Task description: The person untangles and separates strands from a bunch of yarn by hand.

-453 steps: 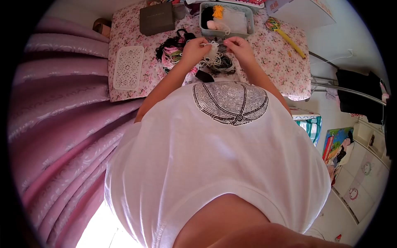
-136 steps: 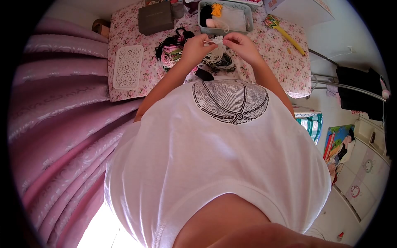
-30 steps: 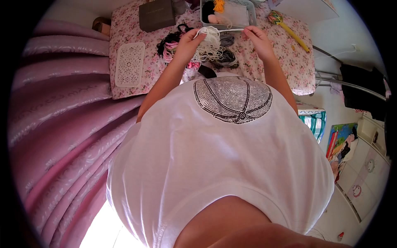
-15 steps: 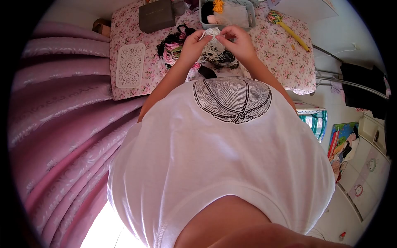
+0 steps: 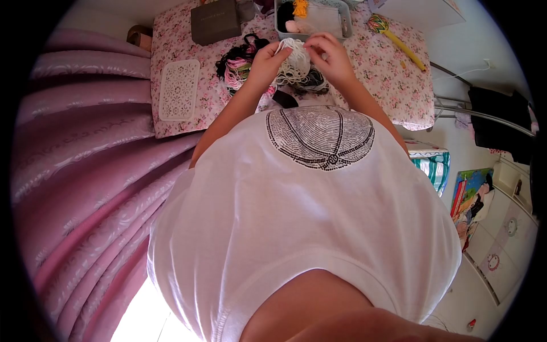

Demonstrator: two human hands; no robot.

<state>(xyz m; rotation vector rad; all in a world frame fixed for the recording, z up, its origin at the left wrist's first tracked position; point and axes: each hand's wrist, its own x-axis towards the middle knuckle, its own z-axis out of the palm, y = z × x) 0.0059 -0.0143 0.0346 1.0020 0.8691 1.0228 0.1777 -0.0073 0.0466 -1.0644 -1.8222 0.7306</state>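
Note:
My left hand is closed on a loose bundle of white yarn, its thumb and fingers pinching the upper left of the strands. On the bundle's right side is my right hand, thumb and index finger nearly together at the yarn's upper edge; whether a strand lies between them is too small to tell. Beneath the hands lie a black and pink tangle of yarn on the left and dark grey yarn on the right.
The flowered table holds a white lace-patterned tray, a dark grey box and a yellow stick with a multicoloured head. Behind my hands stands a pale basket with black, orange and pink yarn. A pink curtain hangs at the left.
A second ago my right hand was drawn out to the right with a white strand stretched between the hands. It has come back beside the bundle, which my left hand still holds.

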